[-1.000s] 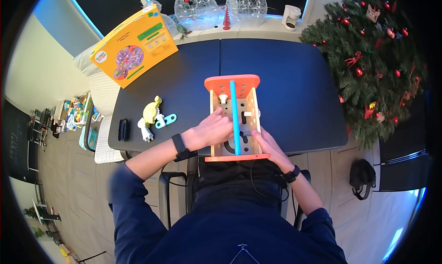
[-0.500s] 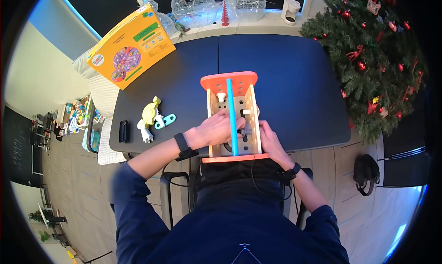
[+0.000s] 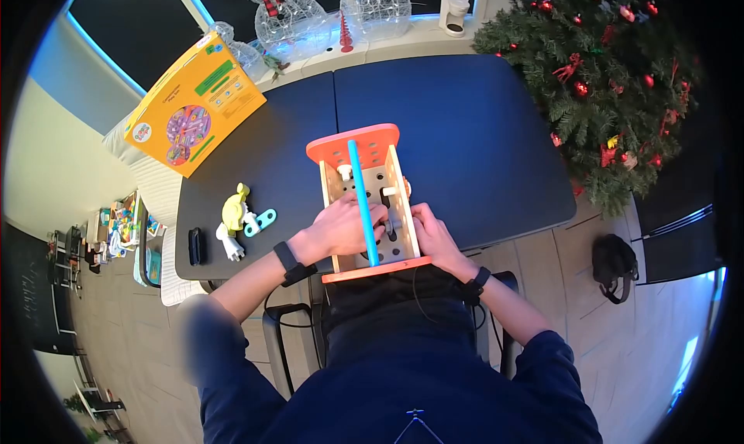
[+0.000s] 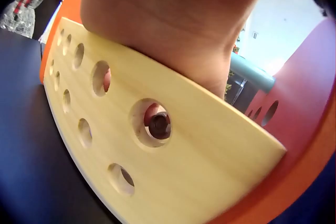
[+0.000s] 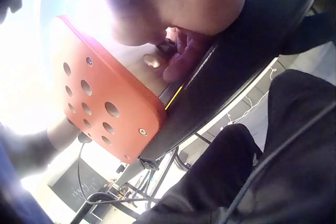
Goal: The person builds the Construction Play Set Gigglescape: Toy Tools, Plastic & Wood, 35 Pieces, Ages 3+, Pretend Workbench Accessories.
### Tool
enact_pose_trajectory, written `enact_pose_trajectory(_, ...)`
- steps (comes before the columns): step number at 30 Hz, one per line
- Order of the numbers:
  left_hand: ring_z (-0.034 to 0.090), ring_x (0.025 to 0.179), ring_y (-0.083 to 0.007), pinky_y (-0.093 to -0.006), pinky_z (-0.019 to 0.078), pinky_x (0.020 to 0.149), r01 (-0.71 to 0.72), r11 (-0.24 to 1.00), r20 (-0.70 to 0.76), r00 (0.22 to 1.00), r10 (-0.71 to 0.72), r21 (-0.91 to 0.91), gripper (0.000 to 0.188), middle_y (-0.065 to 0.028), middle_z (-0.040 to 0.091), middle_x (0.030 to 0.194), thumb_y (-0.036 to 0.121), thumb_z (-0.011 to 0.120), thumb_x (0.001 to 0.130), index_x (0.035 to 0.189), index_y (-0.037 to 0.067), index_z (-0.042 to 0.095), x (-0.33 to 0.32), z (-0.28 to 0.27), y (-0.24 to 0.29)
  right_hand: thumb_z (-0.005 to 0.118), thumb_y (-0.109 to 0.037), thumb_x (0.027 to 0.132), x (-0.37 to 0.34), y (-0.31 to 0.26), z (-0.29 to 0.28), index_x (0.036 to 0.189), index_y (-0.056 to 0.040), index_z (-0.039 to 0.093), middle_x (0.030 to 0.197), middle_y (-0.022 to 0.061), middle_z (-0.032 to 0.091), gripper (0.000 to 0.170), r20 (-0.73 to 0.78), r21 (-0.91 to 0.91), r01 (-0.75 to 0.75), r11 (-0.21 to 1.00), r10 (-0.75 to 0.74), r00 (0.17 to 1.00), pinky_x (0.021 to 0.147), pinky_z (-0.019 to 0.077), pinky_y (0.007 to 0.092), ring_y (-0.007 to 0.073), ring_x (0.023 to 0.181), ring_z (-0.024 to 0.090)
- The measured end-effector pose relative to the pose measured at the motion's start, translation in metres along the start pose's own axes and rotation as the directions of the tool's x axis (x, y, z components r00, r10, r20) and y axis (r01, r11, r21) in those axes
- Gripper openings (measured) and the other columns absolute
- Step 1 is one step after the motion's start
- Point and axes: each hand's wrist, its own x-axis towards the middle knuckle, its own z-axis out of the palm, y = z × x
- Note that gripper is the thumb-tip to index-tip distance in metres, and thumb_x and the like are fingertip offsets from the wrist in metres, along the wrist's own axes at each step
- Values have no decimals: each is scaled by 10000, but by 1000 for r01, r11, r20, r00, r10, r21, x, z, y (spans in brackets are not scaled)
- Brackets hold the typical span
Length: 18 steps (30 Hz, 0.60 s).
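A toy toolbox with red ends (image 3: 376, 139), pale wooden walls (image 4: 205, 140) full of holes and a blue bar handle (image 3: 358, 182) stands at the table's front edge. Over its left wall reaches my left hand (image 3: 345, 221), the fingers passing under the bar to pinch a dark bolt (image 4: 159, 125), which shows through a hole in the left wrist view. My right hand (image 3: 435, 237) is outside the right wall, with curled fingers round a small dark piece (image 5: 167, 46), mostly hidden. Two white pegs, one on the far left (image 3: 345, 173) and one through the right wall (image 3: 392, 191), sit in the box.
Left on the dark table (image 3: 457, 126) lie yellow, white and teal toy parts (image 3: 234, 214) and a black case (image 3: 196, 246). A yellow carton (image 3: 194, 107) stands at the back left. A decorated tree (image 3: 589, 95) rises beyond the right edge.
The head view has shifted, so the box appears further left and slightly turned. My left fingers have moved a little lower inside the box; my right hand stays at the right wall.
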Motion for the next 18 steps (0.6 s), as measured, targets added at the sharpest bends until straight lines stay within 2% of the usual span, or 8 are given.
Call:
enact_pose_trajectory(2,698,1046,-343,-484,499,1061,47,998,27,999,-46,-41,234,-123,734,996,305,607,988,1063,85,634,-2,-6,4,456,-263,1150,-2,-4,-1,1271,-32,522,955,247,726,269,5,18,-14,1000,14,1000,796,548,481,449,912,733)
enact_pose_trajectory(5,693,1046,-364,-497,527,1020,84,996,5,996,-84,24,243,-134,736,1008,313,600,993,1086,89,618,-5,-11,11,463,-268,1150,-1,-6,-1,1266,-30,527,945,241,726,272,6,13,-20,1000,20,1000,789,549,471,442,906,736)
enact_pose_trajectory(8,690,1046,-379,-509,542,991,118,993,49,992,-119,19,264,-134,736,1024,338,601,999,1075,86,623,-4,-18,16,469,-273,1150,-2,-6,-2,1261,-30,531,942,238,730,274,5,5,-25,1000,25,1000,782,551,466,438,900,739)
enact_pose_trajectory(11,695,1049,-368,-498,536,1008,145,989,58,988,-146,27,285,-120,739,1034,358,581,1024,1089,89,650,-3,-22,20,472,-275,1149,-1,-8,-3,1251,-29,531,946,236,736,273,11,7,-29,1000,29,1000,777,553,466,436,899,742)
enact_pose_trajectory(14,702,1052,-342,-488,529,1025,40,999,-69,997,-39,9,307,-107,741,1044,370,553,1055,1108,96,681,-3,1,5,475,-275,1147,-1,-7,-3,1236,-28,528,948,231,742,267,13,25,-20,999,20,1000,770,555,469,433,898,745)
enact_pose_trajectory(18,706,1048,-317,-465,536,1010,14,997,-27,1000,-12,73,323,-90,741,1029,387,550,1073,1110,102,697,-2,3,2,470,-283,1149,-1,-7,-4,1217,-26,518,945,227,742,271,14,39,16,999,-16,1000,755,553,481,444,897,741)
